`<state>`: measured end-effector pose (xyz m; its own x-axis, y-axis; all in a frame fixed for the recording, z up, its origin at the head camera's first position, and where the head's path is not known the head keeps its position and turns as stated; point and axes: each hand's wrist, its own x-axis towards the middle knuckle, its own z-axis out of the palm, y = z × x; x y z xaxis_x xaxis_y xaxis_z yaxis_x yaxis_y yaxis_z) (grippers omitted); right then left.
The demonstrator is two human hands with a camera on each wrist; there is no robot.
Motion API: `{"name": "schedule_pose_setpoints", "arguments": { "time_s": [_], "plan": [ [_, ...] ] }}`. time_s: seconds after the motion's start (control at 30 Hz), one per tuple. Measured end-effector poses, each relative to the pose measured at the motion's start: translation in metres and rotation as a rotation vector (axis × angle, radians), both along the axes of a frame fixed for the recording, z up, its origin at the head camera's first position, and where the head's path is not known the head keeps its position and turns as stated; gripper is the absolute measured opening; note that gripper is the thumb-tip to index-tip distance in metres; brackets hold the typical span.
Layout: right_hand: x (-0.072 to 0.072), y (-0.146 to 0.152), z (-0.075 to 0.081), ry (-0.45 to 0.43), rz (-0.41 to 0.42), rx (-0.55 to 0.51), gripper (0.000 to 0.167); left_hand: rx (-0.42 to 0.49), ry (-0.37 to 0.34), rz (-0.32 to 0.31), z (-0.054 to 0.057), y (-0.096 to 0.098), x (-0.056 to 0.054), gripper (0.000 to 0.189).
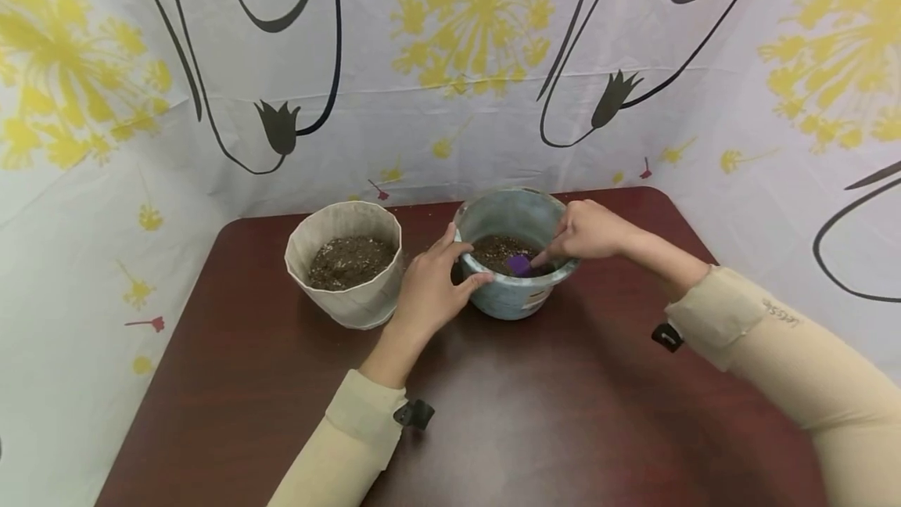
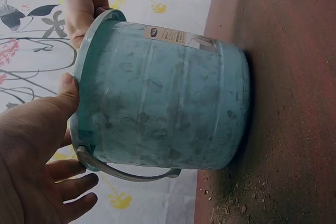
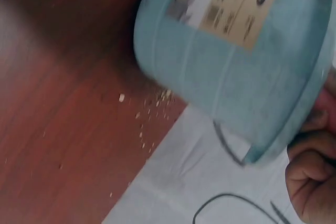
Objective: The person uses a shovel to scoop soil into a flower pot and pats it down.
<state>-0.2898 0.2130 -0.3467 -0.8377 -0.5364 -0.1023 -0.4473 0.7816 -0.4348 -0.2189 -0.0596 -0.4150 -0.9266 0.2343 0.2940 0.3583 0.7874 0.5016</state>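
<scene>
A light blue bucket with dark soil inside stands upright near the back of the table. My left hand grips its rim from the left, the thumb on the near side, close to the lowered handle. Over the right rim my right hand reaches down into the bucket, holding a small purple scoop against the soil. Bucket walls and fingers hide most of the scoop's handle. In the right wrist view, the curled right hand shows beside the rim, while the scoop is out of sight.
To the left of the bucket stands a whitish pot with soil in it. Crumbs of soil lie on the dark red table around the bucket. A patterned cloth hangs directly behind the table.
</scene>
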Motion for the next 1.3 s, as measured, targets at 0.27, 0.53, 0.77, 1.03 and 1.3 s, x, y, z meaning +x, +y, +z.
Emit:
{"name": "schedule_pose_setpoints", "arguments": {
  "time_s": [0.27, 0.53, 0.77, 1.03, 1.3],
  "plan": [
    [0.007, -0.004, -0.004, -0.094, -0.072, -0.098, 0.035, -0.010, 0.019, 0.008, -0.004, 0.000, 0.001, 0.064],
    [0.011, 0.003, -0.008, -0.114, -0.106, -0.158, 0.026, -0.010, 0.029, 0.005, -0.007, 0.000, 0.000, 0.063],
    [0.014, 0.016, -0.010, -0.151, -0.145, -0.234, 0.012, 0.026, 0.058, 0.008, -0.011, -0.001, 0.002, 0.063],
    [0.017, 0.027, -0.013, -0.242, -0.165, -0.392, 0.018, 0.033, 0.129, 0.012, -0.010, 0.000, 0.003, 0.061],
    [0.018, 0.034, -0.017, -0.226, -0.184, -0.460, 0.018, -0.005, 0.166, -0.002, -0.009, -0.001, 0.002, 0.055]
  ]
}}
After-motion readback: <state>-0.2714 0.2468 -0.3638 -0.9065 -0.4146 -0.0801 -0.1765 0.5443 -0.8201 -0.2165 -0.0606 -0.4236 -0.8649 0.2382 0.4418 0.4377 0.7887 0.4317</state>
